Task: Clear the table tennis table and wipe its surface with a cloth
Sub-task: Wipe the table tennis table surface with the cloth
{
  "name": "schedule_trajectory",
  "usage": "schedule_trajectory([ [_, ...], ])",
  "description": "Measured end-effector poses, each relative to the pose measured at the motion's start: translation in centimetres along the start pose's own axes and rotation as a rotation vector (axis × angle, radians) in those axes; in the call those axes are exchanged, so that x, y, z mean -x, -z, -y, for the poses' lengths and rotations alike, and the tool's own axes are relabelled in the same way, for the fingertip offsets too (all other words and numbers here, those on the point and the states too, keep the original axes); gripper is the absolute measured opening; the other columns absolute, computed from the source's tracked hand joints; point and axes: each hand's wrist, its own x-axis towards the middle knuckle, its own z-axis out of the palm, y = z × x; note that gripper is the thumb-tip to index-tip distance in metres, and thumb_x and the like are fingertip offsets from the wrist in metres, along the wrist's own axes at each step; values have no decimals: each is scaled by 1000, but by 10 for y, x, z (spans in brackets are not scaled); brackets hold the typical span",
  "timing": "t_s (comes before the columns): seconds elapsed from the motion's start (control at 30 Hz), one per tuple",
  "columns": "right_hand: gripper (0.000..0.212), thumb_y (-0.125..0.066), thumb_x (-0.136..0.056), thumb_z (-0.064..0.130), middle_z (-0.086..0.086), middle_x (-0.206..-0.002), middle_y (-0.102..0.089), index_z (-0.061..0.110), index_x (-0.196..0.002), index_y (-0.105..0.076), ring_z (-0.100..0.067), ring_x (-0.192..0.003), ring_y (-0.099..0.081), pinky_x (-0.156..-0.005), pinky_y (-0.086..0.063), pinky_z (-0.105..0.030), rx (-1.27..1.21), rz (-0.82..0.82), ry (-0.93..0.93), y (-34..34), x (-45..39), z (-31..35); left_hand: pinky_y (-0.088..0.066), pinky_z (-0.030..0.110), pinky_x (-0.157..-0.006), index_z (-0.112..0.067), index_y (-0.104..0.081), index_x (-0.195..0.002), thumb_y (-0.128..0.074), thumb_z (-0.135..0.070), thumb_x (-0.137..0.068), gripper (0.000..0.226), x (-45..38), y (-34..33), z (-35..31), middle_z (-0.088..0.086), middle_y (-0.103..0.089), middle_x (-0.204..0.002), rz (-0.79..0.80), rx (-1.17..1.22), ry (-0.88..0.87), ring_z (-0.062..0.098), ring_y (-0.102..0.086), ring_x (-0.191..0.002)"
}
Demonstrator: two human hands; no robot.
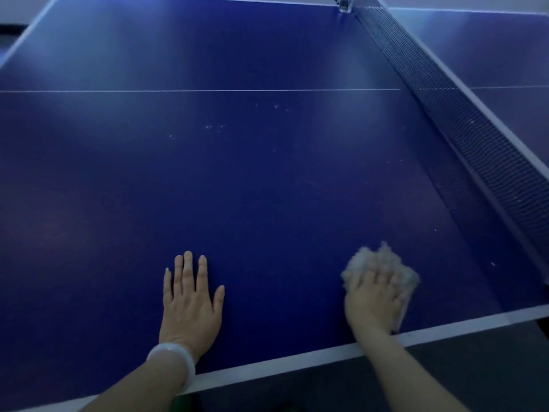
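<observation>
Head view, blue table tennis table (237, 188), white edge line along the near side, thin white centre line across the far part.

Left side: left hand (190, 301) lies flat, palm down on the table surface near the near edge. Fingers straight and slightly spread, thumb out to the right. Holds nothing. White bangle (173, 362) on the left wrist, just over the white edge line.

Middle: bare blue surface between the hands, hands well apart. Small pale specks (214, 126) scattered farther out toward the centre line, a few more to the right of them.

Right side: right hand (372, 301) palm down on a fluffy pale cloth (383, 263), pressing it to the table close to the near edge. Fingers spread over the top of the cloth, blurred, so cannot tell if they curl into it or only press. Cloth sticks out beyond the fingertips on the far side and along the right side of the hand, down to the white edge line; its middle is hidden under the palm.

Far right: net (463, 120) runs diagonally from the far top to the right edge, cloth near its base but apart from it. Net clamp (344, 3) at the far end.
</observation>
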Motion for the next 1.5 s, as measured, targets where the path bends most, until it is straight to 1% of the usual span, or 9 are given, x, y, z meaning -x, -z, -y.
schedule_trajectory([
  [0.13, 64, -25, -100, 45, 4, -165, 12, 31, -157, 0, -16, -150, 16, -121, 11, -47, 55, 113, 830, -18, 32, 53, 4, 45, -122, -14, -8, -155, 0, -56, -93, 76, -1, 0, -2, 11, 2, -163, 4, 0, 4, 22, 12, -149],
  [0.23, 59, -23, -102, 45, 6, -165, 7, 31, -157, -5, -17, -152, 10, -121, 5, -50, 187, 93, 1087, -6, -13, 47, 6, 45, -122, -14, -4, -155, 2, -56, -92, 76, -2, 2, -4, 11, 6, -162, 5, -7, 7, 22, 15, -149],
  [0.4, 58, -16, -104, 40, -4, -165, 7, 23, -158, 0, -27, -151, 1, -121, -3, -53, 19, 78, 99, 13, -85, 2, 4, 46, -122, -13, -6, -155, 0, -55, -93, 75, 0, 4, -4, 12, 1, -163, 8, 15, 2, 23, 11, -150],
  [0.47, 60, -13, -102, 40, -6, -165, 11, 22, -157, 1, -27, -151, 8, -120, 4, -55, 7, 50, -38, 5, -72, 20, 3, 47, -122, -14, -5, -155, 1, -55, -93, 75, 1, 3, -3, 12, 2, -163, 14, 8, 6, 23, 12, -150],
  [0.77, 60, -15, -102, 50, 8, -162, 21, 35, -155, 8, -16, -148, 24, -117, 20, -51, 143, 185, 962, -24, -37, 179, 1, 46, -122, -14, -9, -155, -2, -56, -94, 75, -1, 1, -1, 10, 4, -163, 2, 11, 8, 22, 12, -150],
  [0.87, 58, -17, -104, 47, 7, -164, 14, 33, -156, 4, -18, -151, 14, -118, 12, -55, 191, 171, 860, -12, -96, 169, 0, 46, -122, -15, -10, -155, -3, -56, -94, 74, -1, 1, -2, 11, 1, -163, 4, 21, 3, 22, 10, -150],
  [1.13, 58, -13, -103, 41, -3, -164, 12, 26, -157, -1, -27, -151, 8, -119, 3, -57, -36, 69, -83, -2, -119, 49, -7, 51, -121, -10, -19, -153, -12, -53, -97, 72, 0, -3, -1, 16, -9, -161, 7, 9, -1, 27, -1, -150],
  [1.4, 62, -24, -102, 45, 0, -166, 4, 26, -158, -3, -21, -152, 3, -120, -4, -51, 99, 37, 784, -32, 39, 59, -9, 52, -120, -7, -23, -152, -12, -52, -96, 73, 0, -2, -2, 19, -12, -160, 13, -14, -12, 31, -4, -150],
  [1.5, 65, -23, -99, 41, -6, -165, -3, 22, -158, -7, -26, -152, -8, -119, -11, -53, 216, -28, 632, -18, 37, -5, -9, 53, -120, -5, -22, -152, -11, -52, -95, 74, 1, 1, -4, 21, -13, -160, 21, -3, -14, 32, -5, -150],
])
